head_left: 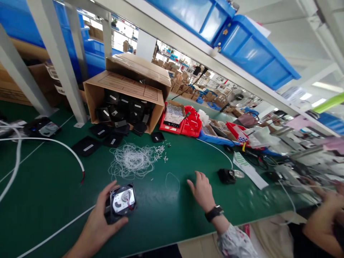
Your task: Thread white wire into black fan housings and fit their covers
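Box (pixel 123 200) sits in our left hand (pixel 99 220), held by its sides, maybe so we see inside; our right hand (pixel 203 193) is wide, empty.

Left hand (pixel 98 211) grips black unit (pixel 123 200) by its edges, silver plate and red wire facing up. White cable (pixel 59 229) runs from near left to behind that hand; its end is hidden. Right hand (pixel 202 191), watch (pixel 214 213) on wrist, fingers loosely spread, just right of a thread loop (pixel 172 181). Far of both: string tangle (pixel 133 159), small pins (pixel 160 152) touching its right side. Farther: tipped carton (pixel 93 94) of black covers (pixel 87 146), more spilled in front. Red bins (pixel 191 123) right of it. Co-worker's hands (pixel 326 195) far right, blurred.
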The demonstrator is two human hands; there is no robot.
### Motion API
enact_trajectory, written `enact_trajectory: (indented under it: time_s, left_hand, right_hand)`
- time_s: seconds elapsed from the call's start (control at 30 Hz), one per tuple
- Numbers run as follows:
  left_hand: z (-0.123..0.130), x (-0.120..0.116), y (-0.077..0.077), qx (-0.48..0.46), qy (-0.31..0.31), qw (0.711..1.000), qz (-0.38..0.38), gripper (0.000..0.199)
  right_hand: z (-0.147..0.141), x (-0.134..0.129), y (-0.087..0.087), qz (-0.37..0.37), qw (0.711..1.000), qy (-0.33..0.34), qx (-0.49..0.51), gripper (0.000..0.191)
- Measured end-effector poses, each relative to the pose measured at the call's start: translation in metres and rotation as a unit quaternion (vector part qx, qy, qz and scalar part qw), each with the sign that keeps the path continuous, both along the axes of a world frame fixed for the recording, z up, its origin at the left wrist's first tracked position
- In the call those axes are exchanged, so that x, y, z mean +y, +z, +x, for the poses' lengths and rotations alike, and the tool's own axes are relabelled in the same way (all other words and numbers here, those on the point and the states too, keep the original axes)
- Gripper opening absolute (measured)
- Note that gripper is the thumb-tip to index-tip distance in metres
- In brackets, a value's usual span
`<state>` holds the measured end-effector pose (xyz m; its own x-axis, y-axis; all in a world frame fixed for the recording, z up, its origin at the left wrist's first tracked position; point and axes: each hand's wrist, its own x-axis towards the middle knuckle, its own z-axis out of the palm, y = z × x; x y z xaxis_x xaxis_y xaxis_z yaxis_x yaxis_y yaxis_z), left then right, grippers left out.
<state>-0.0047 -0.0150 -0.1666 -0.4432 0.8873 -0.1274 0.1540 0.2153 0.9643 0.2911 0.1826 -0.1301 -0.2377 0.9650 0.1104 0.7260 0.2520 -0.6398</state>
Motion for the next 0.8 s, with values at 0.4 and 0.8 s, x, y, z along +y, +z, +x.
enact_trajectory:
  time_s: [0.4,0.8]
  left_hand:
    - [0.028,0.029,0.038,-0.076,-0.169,0.983,0.008,0.079]
    - [0.046,0.058,0.024,-0.078,-0.189,0.977,0.064,0.078]
  right_hand:
    - [-0.046,0.044,-0.037,-0.024,0.973,0.208,-0.097,0.034]
    - [-0.066,0.049,0.001,0.024,0.94,0.318,-0.122,0.016]
